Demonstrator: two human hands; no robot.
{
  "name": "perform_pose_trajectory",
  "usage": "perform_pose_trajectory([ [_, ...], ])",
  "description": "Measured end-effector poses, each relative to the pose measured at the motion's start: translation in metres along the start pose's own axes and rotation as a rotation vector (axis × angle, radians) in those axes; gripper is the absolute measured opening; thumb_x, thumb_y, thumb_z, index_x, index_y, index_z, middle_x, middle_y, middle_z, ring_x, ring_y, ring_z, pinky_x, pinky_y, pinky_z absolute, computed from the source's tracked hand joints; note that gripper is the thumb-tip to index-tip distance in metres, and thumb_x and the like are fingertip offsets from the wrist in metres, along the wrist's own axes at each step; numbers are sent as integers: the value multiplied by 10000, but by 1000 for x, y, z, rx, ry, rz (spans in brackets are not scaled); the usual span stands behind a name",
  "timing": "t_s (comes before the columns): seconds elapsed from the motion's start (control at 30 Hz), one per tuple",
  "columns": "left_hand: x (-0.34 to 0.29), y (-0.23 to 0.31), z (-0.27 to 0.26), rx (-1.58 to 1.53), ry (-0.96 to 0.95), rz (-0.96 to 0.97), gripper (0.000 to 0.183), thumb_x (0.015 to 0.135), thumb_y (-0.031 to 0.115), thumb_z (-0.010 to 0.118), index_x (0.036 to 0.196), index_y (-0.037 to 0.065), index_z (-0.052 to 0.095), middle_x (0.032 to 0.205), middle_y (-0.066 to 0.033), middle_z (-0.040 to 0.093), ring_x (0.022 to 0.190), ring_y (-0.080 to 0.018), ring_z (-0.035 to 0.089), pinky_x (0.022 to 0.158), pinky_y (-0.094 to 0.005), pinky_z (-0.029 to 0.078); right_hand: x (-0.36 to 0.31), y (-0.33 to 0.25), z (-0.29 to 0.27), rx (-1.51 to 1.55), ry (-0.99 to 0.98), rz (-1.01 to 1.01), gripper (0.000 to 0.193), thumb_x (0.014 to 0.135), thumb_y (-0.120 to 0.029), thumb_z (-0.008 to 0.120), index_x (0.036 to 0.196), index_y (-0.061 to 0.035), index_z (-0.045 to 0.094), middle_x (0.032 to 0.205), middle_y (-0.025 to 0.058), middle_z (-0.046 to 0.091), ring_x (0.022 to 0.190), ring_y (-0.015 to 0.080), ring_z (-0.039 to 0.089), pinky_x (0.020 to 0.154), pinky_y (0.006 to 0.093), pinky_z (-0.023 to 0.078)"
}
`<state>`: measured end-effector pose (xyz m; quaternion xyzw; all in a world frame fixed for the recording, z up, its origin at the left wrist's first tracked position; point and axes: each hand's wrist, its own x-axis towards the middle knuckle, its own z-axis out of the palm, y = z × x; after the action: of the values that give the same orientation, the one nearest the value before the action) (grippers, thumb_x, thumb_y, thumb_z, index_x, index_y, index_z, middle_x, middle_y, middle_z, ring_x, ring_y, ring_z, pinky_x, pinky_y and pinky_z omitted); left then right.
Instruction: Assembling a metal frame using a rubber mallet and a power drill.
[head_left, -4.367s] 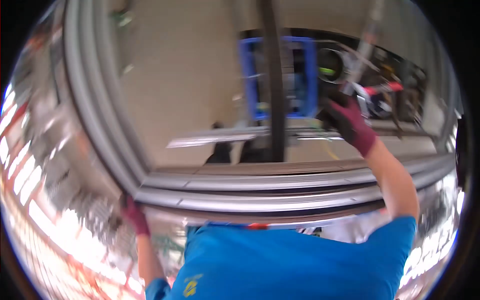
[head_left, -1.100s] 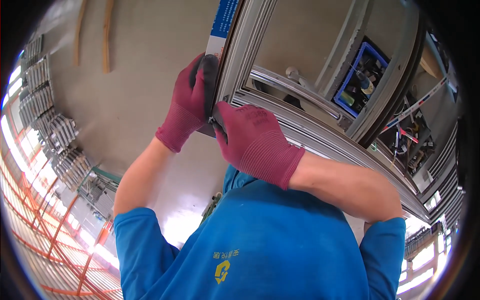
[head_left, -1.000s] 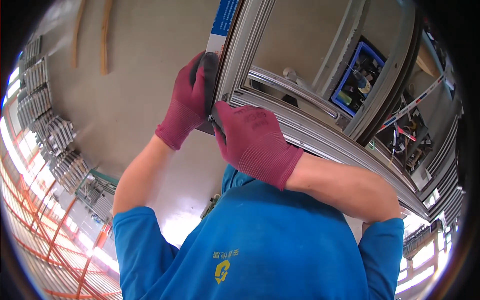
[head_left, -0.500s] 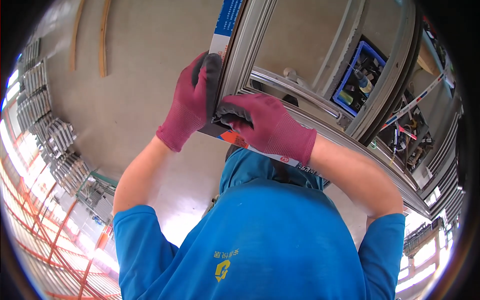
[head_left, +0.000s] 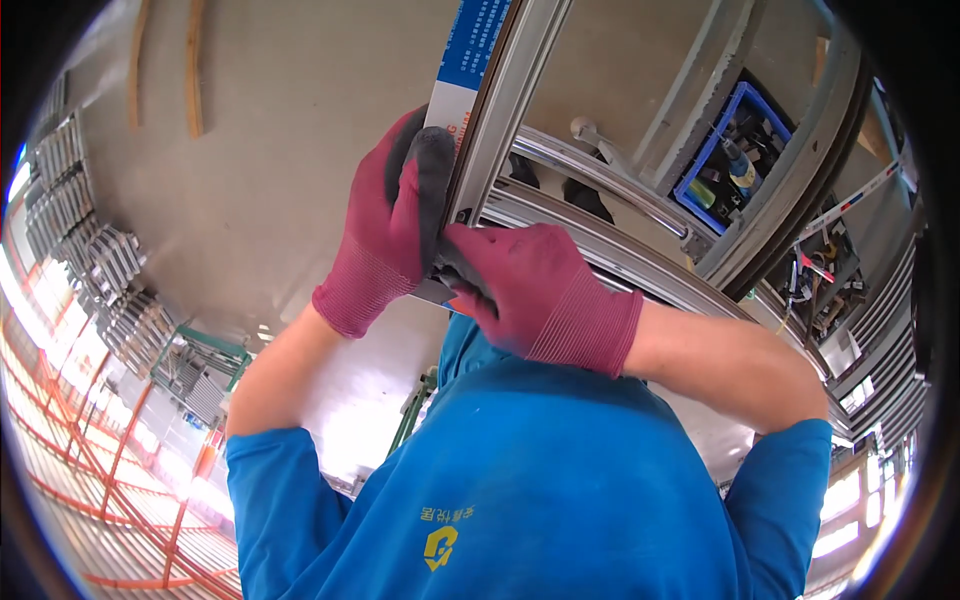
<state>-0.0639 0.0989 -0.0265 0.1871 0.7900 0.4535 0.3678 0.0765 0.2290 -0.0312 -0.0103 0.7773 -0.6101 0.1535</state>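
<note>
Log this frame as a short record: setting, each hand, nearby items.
setting: workshop floor, grey metal frame
left hand: maroon glove, gripping the frame's corner
right hand: maroon glove, pressed on the same corner joint; anything held is hidden
nearby: blue crate of small items, stacked metal profiles

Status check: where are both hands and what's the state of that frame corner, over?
Left hand gripping the metal frame upright at the corner. Right hand closed on the corner joint, grip hidden. Blue crate beyond, well apart.
</note>
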Motion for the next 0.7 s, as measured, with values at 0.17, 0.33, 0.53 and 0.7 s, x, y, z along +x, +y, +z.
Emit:
perform_pose_trajectory([
  [0.17, -2, 1, 3, -18, 48, -25, 496, 1125, 382, 520, 1313, -61, 639, 1099, -207, 741, 1028, -249, 689, 937, -357, 532, -8, -21, 21, -41, 212, 105, 399, 916, -92, 734, 1283, -39, 590, 936, 178, 715, 770, 377, 712, 635, 441, 559],
  [0.33, -3, 0, 3, 5, 68, 0, 495, 1122, 378, 517, 1318, -58, 645, 1131, -216, 746, 1050, -284, 704, 953, -368, 533, -14, -28, 32, -126, 296, 85, 375, 917, -89, 727, 1262, -43, 587, 950, 167, 712, 754, 356, 708, 616, 424, 548],
  [0.53, -4, -7, 4, 60, 111, 56, 480, 1117, 369, 522, 1317, -48, 651, 1137, -215, 751, 1049, -296, 713, 954, -378, 538, -12, -45, 41, -333, 347, 142, 346, 885, -110, 743, 1196, -46, 606, 912, 125, 681, 726, 310, 699, 582, 402, 532],
  [0.7, 0, -13, 5, 20, 97, 14, 476, 1119, 375, 523, 1303, -43, 656, 1114, -217, 755, 1029, -285, 720, 937, -374, 540, -15, -53, 50, -551, 358, 162, 349, 840, -146, 757, 1148, -54, 622, 898, 95, 673, 726, 266, 702, 565, 391, 524],
])
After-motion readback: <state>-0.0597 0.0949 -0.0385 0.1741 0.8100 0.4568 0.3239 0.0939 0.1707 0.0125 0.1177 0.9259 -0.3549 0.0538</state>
